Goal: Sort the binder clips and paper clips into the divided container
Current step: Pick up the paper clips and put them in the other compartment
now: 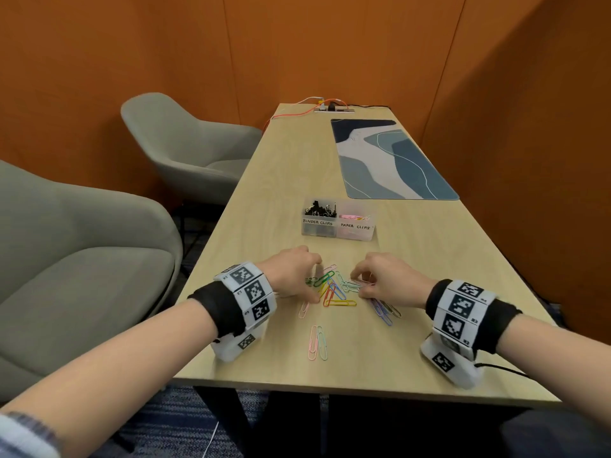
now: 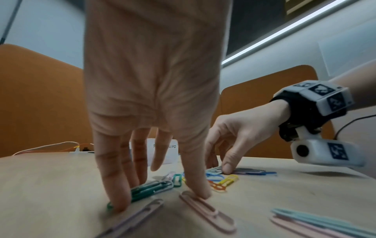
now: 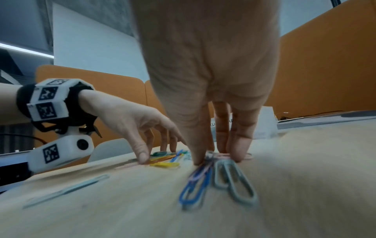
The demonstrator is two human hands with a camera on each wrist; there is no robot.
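Observation:
The clear divided container [image 1: 339,230] stands mid-table, with black binder clips [image 1: 319,209] in its left half and a few paper clips [image 1: 353,216] in the right. Coloured paper clips [image 1: 332,287] lie scattered between my hands. My left hand [image 1: 317,280] [image 2: 162,201] reaches down with straight fingers. Its fingertips press on green clips [image 2: 150,189] and its thumb rests on a pink clip [image 2: 207,211]. My right hand [image 1: 358,285] [image 3: 217,159] pinches a bunch of pale clips on the table. Blue clips [image 3: 195,186] and grey-blue clips [image 3: 234,182] fan out under that hand.
A pink and a pale blue clip [image 1: 317,342] lie closer to the table's front edge [image 1: 330,386]. A blue patterned desk mat [image 1: 393,160] lies at the far right, with a socket strip and cables [image 1: 330,107] beyond it. Two grey chairs [image 1: 198,143] stand to the left.

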